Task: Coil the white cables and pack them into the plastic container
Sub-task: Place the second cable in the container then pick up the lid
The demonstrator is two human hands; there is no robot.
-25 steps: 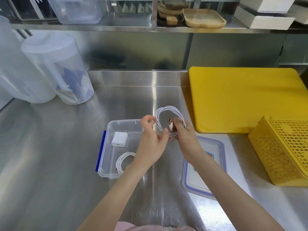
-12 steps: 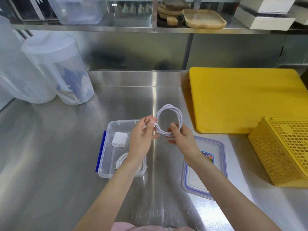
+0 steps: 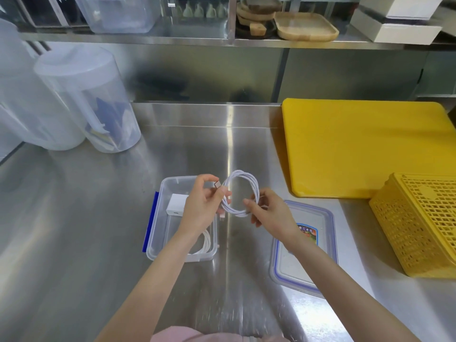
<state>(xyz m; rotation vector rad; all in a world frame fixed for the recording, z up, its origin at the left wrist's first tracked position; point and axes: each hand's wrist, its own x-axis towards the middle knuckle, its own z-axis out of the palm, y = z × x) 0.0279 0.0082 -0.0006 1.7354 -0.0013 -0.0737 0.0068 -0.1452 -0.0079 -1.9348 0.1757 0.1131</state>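
Observation:
A coiled white cable (image 3: 249, 180) hangs in the air between both hands, above the steel counter. My left hand (image 3: 201, 206) pinches its plug end and the coil's left side. My right hand (image 3: 270, 212) grips the coil's lower right side. Below my left hand stands the clear plastic container (image 3: 158, 239) with a blue clip on its left side. Inside it lie a white charger block (image 3: 176, 203) and another coiled white cable (image 3: 206, 243), partly hidden by my left wrist.
The container's blue-rimmed lid (image 3: 307, 253) lies flat right of the container. A yellow cutting board (image 3: 365, 146) and a yellow perforated basket (image 3: 419, 225) occupy the right side. Two tall translucent jugs (image 3: 88, 99) stand at the back left. A shelf runs above.
The coil has opened from a pinched loop into a rounder ring. My hands have drawn slightly apart, the left now holding the plug end at the coil's left side.

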